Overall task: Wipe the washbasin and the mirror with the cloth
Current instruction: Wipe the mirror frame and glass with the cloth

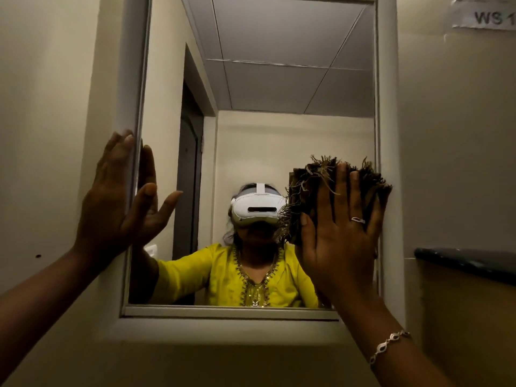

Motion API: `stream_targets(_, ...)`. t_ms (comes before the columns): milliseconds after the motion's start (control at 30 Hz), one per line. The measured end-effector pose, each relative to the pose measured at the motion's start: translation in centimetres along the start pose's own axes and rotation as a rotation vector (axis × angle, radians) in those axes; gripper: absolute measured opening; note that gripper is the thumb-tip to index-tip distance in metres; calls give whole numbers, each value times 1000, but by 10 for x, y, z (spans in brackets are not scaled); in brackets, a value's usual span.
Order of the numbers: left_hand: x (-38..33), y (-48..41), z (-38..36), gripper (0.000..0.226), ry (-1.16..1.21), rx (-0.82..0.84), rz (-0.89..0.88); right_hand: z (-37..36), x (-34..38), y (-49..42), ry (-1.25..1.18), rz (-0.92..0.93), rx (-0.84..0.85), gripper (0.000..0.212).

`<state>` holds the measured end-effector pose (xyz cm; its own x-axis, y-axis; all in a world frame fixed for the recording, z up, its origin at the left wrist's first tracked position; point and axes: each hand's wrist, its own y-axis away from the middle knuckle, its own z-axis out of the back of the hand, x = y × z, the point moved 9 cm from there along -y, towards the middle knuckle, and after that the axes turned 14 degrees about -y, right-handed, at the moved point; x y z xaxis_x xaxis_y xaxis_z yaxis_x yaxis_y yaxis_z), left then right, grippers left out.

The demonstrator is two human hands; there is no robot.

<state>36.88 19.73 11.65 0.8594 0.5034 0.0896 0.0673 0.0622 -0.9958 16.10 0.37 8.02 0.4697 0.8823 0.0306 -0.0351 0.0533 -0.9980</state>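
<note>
Fingers (342,188) of the right hand (339,241) are straight and slightly spread, pressed flat over the cloth (304,191); none curl round it. The cloth is brown with frayed, stringy edges. It is bunched between the palm and the glass at the right side of the mirror (279,141), about mid-height, and its right edge overlaps the frame (386,107). A ring (358,220) is noted on one finger of this hand and a chain bracelet (389,343) on its wrist. The left hand (109,208) lies flat against the left side of the frame, fingers straight, close together and pointing up, thumb spread across the glass, holding nothing. The mirror stands upright in a pale frame on a cream wall (42,107). Its reflection shows the person in a yellow top (223,277) and a white headset (258,208), with a dark door and a panelled ceiling behind. A paper label (485,16) reading "WS 1" is fixed to the wall at upper right. A dark-topped ledge (466,263) projects at the right, beside the mirror's lower part.
</note>
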Motion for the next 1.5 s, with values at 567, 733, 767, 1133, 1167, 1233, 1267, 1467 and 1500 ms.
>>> stream_targets(567, 0, -1, 12, 77, 295, -39, 67, -61, 163, 18, -85, 32, 146, 61)
stream_targets(733, 8, -1, 9, 63, 411, -46, 115, -73, 198, 10, -86, 60, 128, 64)
stream_targets(767, 10, -1, 8, 63, 429, -39, 123, -76, 203, 9, -76, 71, 133, 67)
stream_targets(1133, 4, 3, 8, 89, 414, -4, 91, -70, 200, 18, -150, 154, 125, 57)
stream_targets(1167, 4, 5, 6, 91, 414, -4, 113, -69, 196, 19, -158, 161, 120, 57)
stream_targets(1233, 5, 9, 4, 92, 408, 8, 150, -65, 189, 21, -173, 180, 105, 57)
stream_targets(1267, 4, 11, 4, 93, 398, 16, 159, -63, 185, 22, -178, 194, 96, 57)
stream_targets(1467, -2, 29, 3, 88, 237, 15, 148, -53, 151, 29, -186, 235, 71, 57)
stream_targets(1500, -3, 30, 2, 89, 192, 19, 146, -51, 145, 30, -187, 241, 72, 57)
